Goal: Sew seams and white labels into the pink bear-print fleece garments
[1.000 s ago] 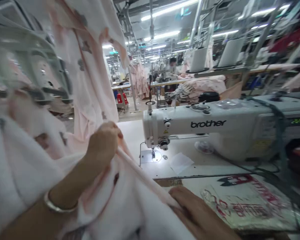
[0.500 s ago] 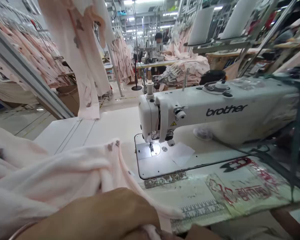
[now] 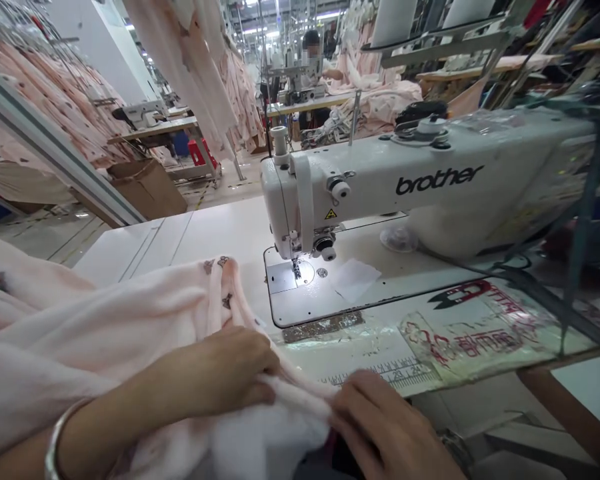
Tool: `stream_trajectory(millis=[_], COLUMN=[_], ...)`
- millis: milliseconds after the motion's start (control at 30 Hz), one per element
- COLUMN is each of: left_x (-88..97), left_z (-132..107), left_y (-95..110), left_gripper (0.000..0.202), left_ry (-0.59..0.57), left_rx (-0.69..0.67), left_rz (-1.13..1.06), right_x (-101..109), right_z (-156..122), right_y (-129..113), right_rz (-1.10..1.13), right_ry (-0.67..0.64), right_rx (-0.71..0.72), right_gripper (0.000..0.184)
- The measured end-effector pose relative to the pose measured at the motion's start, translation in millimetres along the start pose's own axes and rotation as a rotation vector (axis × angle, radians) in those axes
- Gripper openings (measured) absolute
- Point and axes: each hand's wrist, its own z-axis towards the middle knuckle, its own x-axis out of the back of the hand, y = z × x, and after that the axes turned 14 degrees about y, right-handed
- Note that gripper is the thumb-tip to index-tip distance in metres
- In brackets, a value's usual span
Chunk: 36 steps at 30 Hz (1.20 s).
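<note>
A pale pink fleece garment (image 3: 145,320) with small dark motifs spreads over the left of the sewing table and down its front edge. My left hand (image 3: 225,373), with a silver bangle at the wrist, is closed on the garment's folded edge. Further right along that same edge, my right hand (image 3: 380,420) pinches the fabric between thumb and fingers. Beyond both hands stands a white sewing machine (image 3: 370,187). Its lit needle and presser foot (image 3: 296,268) are apart from the garment, with no pink cloth under them.
On the machine bed lies a white scrap (image 3: 355,280). A printed ruler strip (image 3: 405,373) runs along the table's front edge. Pink garments (image 3: 190,67) hang behind the table. A cardboard box (image 3: 145,190) stands on the floor at left. Another person (image 3: 311,50) sits at a machine further back.
Both hands have come into clearer view on the garment's edge, which is now raised between them. The camera view has shifted, so the machine appears higher and slightly further left.
</note>
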Motion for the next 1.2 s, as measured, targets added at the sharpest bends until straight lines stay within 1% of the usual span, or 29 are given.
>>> stream_trajectory(millis=[67, 133, 167, 200, 233, 333, 400, 467, 533, 600, 700, 800, 933, 1000, 1033, 1100, 1200], left_x=[-11.6, -20.0, -22.4, -23.9, -24.8, -25.9, -24.9, -21.2, -14.6, -7.0, 0.8, -0.5, -11.0, -14.2, -14.2, -10.9, -0.4], left_z=[5.0, 10.6, 13.3, 16.0, 18.8, 25.9, 28.7, 29.8, 29.7, 29.4, 29.1, 28.9, 27.1, 26.6, 27.1, 30.7, 43.6], left_y=[3.4, 8.8, 11.9, 14.6, 16.5, 15.4, 10.7, 6.3, 4.5, 5.1, 7.3, 7.4, 6.9, 9.7, 12.0, 17.6, 21.6], left_gripper=[0.009, 0.024, 0.032, 0.039, 0.041, 0.031, 0.028, 0.032, 0.037, 0.04, 0.035, 0.027, 0.024, 0.022, 0.02, 0.017, 0.016], left_ry=[0.14, 0.251, 0.274, 0.271, 0.251, 0.19, 0.161, 0.149, 0.154, 0.152, 0.103, 0.097, 0.156, 0.226, 0.265, 0.338, 0.398], left_rx=[0.042, 0.004, -0.035, -0.068, -0.096, -0.124, -0.082, 0.009, 0.076, 0.104, 0.121, 0.151, 0.199, 0.202, 0.197, 0.173, 0.175], left_rz=[0.1, 0.09, 0.055, 0.02, -0.01, -0.105, -0.214, -0.315, -0.371, -0.391, -0.421, -0.463, -0.502, -0.483, -0.467, -0.444, -0.437], right_x=[-5.4, -7.8, -7.8, -6.9, -5.2, 4.5, 13.7, 23.1, 30.3, 34.4, 36.4, 37.2, 39.4, 42.0, 43.9, 48.5, 53.9], right_z=[10.2, 20.6, 25.4, 29.8, 34.1, 46.9, 56.3, 66.1, 75.1, 82.5, 89.6, 92.8, 90.8, 87.6, 86.2, 85.9, 96.0], right_y=[4.8, 6.6, 5.9, 4.5, 2.7, -0.9, 0.8, 5.8, 11.9, 16.2, 15.7, 9.6, 5.3, 7.5, 9.7, 15.8, 28.3], right_rz=[0.031, 0.113, 0.152, 0.177, 0.192, 0.255, 0.308, 0.378, 0.484, 0.569, 0.534, 0.447, 0.383, 0.42, 0.456, 0.521, 0.49], right_ry=[0.017, -0.035, -0.066, -0.084, -0.092, -0.113, -0.155, -0.242, -0.347, -0.405, -0.369, -0.328, -0.306, -0.29, -0.295, -0.343, -0.386], right_rx=[-0.063, -0.135, -0.167, -0.193, -0.213, -0.237, -0.267, -0.323, -0.391, -0.425, -0.41, -0.376, -0.366, -0.396, -0.422, -0.461, -0.499], right_gripper=[0.016, 0.014, 0.014, 0.015, 0.016, 0.018, 0.017, 0.011, 0.005, 0.004, 0.004, 0.005, 0.007, 0.005, 0.01, 0.016, 0.011])
